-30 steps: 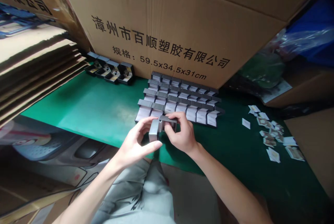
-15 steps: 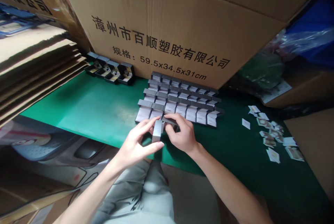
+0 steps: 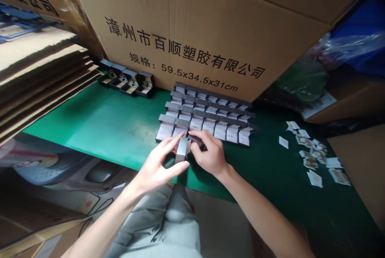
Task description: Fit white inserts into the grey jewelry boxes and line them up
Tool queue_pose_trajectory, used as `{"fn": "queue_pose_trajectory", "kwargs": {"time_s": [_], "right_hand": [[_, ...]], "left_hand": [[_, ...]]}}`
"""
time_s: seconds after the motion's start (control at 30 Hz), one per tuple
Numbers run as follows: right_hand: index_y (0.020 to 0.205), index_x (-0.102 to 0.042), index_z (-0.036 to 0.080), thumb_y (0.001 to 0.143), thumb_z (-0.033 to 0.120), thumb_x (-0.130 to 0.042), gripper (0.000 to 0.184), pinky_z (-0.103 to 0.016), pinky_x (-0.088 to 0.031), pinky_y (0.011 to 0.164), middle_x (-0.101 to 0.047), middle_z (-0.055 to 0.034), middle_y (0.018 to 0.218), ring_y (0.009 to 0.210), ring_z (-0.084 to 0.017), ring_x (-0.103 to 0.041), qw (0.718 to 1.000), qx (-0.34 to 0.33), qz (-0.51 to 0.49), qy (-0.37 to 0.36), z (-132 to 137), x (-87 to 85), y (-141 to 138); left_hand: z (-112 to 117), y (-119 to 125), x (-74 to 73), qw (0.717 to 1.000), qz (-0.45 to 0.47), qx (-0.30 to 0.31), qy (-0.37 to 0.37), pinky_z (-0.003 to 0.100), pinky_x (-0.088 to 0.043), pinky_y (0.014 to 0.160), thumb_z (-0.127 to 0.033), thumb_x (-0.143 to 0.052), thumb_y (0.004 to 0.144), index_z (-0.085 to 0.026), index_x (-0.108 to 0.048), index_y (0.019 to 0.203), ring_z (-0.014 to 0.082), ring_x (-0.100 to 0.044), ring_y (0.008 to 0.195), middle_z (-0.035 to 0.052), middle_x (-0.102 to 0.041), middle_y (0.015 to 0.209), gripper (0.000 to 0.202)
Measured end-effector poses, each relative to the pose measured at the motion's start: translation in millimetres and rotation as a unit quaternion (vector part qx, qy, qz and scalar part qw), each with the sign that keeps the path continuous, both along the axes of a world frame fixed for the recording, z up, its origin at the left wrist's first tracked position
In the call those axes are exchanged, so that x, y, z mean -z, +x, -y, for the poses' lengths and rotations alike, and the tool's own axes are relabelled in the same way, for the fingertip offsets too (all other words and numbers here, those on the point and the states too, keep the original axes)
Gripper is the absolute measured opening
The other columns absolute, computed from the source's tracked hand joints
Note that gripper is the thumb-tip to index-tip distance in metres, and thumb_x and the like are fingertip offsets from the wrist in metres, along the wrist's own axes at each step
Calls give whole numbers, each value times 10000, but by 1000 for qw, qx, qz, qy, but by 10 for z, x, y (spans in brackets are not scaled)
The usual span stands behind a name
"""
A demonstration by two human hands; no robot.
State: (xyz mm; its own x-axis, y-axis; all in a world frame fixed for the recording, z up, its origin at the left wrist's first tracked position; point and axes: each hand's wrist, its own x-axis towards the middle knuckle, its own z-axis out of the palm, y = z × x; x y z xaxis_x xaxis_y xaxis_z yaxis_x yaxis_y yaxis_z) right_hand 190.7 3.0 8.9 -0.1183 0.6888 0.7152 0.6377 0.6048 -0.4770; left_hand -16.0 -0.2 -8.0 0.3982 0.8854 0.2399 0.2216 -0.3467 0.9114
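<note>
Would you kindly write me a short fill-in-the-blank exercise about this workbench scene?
1. The left hand holds a small grey box together with the ____ hand.
2. The size printed on the large carton reads 59.5x____x31cm.
3. The colour of the tabletop is ____.
4. Beside the stacked cardboard sheets, ____ open black boxes are visible.

Missing words: right; 34.5; green; four
</note>
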Motion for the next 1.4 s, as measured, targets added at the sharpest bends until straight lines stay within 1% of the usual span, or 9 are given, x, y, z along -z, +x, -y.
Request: {"fn": "queue_pose_trajectory", "kwargs": {"time_s": [0.13,0.23,0.3,0.47,0.6,0.83,1.03,1.23,1.4], "right_hand": [[1120,-724,248,938,121,-556,279,-297,-662,792,-811,-38,971,855,-192,-788,1000,13,4,-2,0,14,-5],[1114,-723,248,938,114,-557,277,-299,-664,807,-804,-45,978,887,-195,-786,1000,17,1,5,7,7,-16],[1100,-722,240,941,110,-559,263,-297,-663,790,-795,-57,978,895,-196,-784,1000,19,-1,17,11,4,-28],[1111,-718,235,940,97,-559,271,-283,-663,754,-790,-61,992,886,-190,-786,999,13,13,35,17,26,-54],[1155,-706,223,943,93,-570,283,-280,-667,774,-793,-70,1027,903,-191,-788,999,3,27,34,21,41,-59],[1204,-702,237,944,102,-574,320,-282,-677,782,-790,-71,1060,914,-197,-793,999,-12,36,28,49,42,-73],[1201,-709,242,935,93,-591,327,-278,-676,757,-785,-67,1033,879,-193,-792,998,-13,31,52,66,36,-78],[1195,-719,238,920,114,-616,319,-275,-687,766,-788,-70,1045,880,-194,-803,998,-18,30,57,81,16,-92],[1261,-714,261,920,156,-620,369,-284,-699,808,-784,-76,1137,963,-202,-806,997,-40,46,51,87,24,-78]], "left_hand": [[22,22,39,1000,3,-21,15,434,-569,1112,-402,-754,936,-285,-487,1631,305,-678,1272,111,-674,1445,754],[50,64,17,998,-13,-31,46,438,-516,1195,-366,-743,937,-265,-439,1655,317,-609,1413,118,-590,1586,786],[75,112,-25,997,-32,-39,64,453,-491,1224,-357,-753,922,-233,-465,1632,327,-581,1452,126,-570,1609,776],[137,232,-78,989,-52,-113,77,445,-565,1149,-319,-696,963,-200,-575,1501,304,-702,1298,119,-692,1461,564],[157,250,-41,983,-52,-153,91,459,-581,1130,-249,-621,996,-186,-597,1469,307,-714,1277,125,-716,1418,477],[140,192,-4,979,-50,-162,117,447,-597,1111,-182,-599,947,-195,-563,1508,312,-714,1278,123,-706,1441,562],[169,213,-6,974,-35,-176,139,399,-641,1009,-232,-643,999,-225,-590,1448,279,-764,1154,98,-747,1345,452],[226,236,127,946,5,-273,177,401,-634,958,-252,-702,972,-210,-668,1270,250,-757,1058,76,-758,1190,303],[257,245,230,933,3,-305,189,362,-654,903,-226,-726,955,-211,-705,1218,227,-787,971,51,-795,1108,265]]}}
